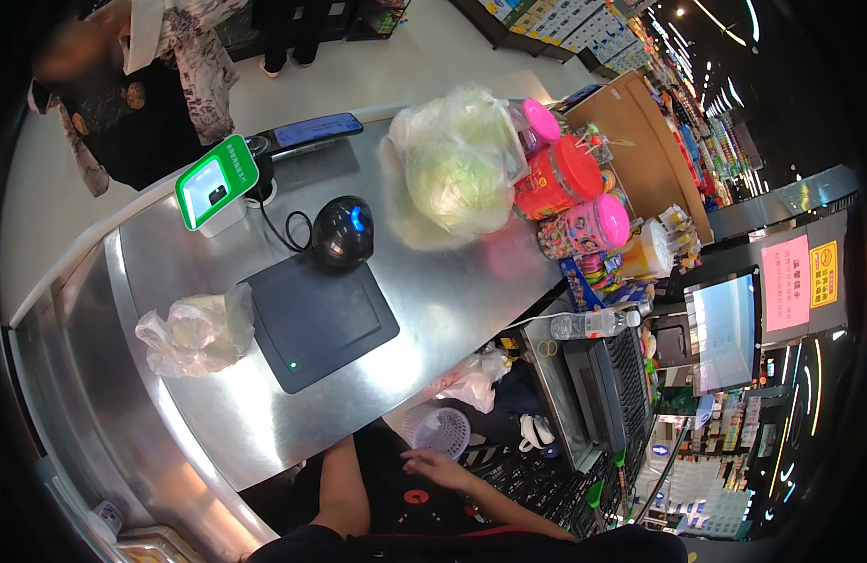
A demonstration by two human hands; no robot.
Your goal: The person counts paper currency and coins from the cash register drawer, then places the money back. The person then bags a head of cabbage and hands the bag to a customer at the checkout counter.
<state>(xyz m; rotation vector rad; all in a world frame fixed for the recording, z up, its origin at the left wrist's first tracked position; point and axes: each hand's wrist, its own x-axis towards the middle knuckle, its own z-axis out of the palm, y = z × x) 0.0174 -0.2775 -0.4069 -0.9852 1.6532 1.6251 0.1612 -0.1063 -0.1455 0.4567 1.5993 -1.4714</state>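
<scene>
My right hand hovers before my dark apron, in front of the counter, with its fingers loosely spread and nothing in them. Only my left forearm shows, and that hand is hidden below the edge of the steel counter. A black pad with a green light lies on the counter ahead of me. Behind it stands a round black scanner on a cable. Left of the pad, touching it, sits a clear plastic bag with something pale green inside. A larger bag of pale green produce rests farther back.
A green-framed payment box and a phone stand at the far edge, near a person. Candy jars line the right. A water bottle, keyboard and monitor are beyond. A lilac basket is below.
</scene>
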